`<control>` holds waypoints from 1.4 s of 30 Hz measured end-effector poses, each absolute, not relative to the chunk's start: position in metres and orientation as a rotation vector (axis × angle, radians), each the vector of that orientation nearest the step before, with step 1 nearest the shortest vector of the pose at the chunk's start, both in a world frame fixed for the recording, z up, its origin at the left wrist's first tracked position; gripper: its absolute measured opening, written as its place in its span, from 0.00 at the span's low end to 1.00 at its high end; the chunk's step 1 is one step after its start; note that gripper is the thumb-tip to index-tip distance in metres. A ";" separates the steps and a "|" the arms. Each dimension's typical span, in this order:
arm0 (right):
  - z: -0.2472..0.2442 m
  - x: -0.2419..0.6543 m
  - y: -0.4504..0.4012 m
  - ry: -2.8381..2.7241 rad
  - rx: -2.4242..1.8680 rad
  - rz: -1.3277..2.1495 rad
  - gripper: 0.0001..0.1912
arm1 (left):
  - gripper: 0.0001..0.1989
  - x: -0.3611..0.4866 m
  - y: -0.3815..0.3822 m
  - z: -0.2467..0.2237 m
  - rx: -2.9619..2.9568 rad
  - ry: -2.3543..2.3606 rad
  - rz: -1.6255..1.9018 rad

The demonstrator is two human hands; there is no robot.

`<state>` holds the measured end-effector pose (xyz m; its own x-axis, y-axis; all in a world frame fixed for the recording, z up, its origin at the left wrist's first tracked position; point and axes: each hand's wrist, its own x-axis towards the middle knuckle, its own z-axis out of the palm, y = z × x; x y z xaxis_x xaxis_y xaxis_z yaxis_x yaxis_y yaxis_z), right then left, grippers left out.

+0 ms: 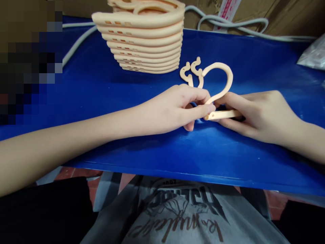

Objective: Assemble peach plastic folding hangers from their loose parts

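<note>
My left hand (pixel 186 105) is closed, with thumb and fingers pinching the low end of a cream plastic hanger hook (pixel 230 77) where it meets a short cream bar (pixel 224 114). The hook's open curve rises above both hands. My right hand (pixel 261 113) is closed around the right part of that bar, whose far end its fingers hide. Just beyond my left fingers, two small S-shaped cream hooks (pixel 197 69) lie on the blue table (pixel 142 149), partly covered by that hand.
A tall stack of curved cream plastic pieces with slots (pixel 142 40) stands at the back. White cable (pixel 228 23) runs behind it along brown cardboard (pixel 284 17). A clear plastic bag (pixel 315 52) lies at the right edge. The table's front edge is near my lap.
</note>
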<state>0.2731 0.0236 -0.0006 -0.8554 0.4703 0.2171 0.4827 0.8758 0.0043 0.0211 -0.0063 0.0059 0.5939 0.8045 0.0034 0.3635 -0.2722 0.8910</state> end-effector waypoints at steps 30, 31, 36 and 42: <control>-0.003 0.273 0.025 -2.819 -0.647 -0.102 0.25 | 0.13 0.021 -0.007 0.007 1.858 0.965 0.573; -0.003 0.273 0.025 -2.822 -0.651 -0.098 0.24 | 0.13 0.020 -0.007 0.006 1.862 0.958 0.576; -0.001 0.272 0.025 -2.833 -0.665 -0.074 0.24 | 0.11 0.021 -0.006 0.005 1.854 0.935 0.582; 0.001 0.271 0.024 -2.833 -0.634 -0.086 0.23 | 0.14 0.023 -0.007 0.007 1.840 0.949 0.588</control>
<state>0.2710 0.0241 0.0005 -0.8780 0.4131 0.2420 0.4270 0.9042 0.0056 0.0228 -0.0074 0.0069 0.5833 0.8122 -0.0067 0.3553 -0.2477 0.9013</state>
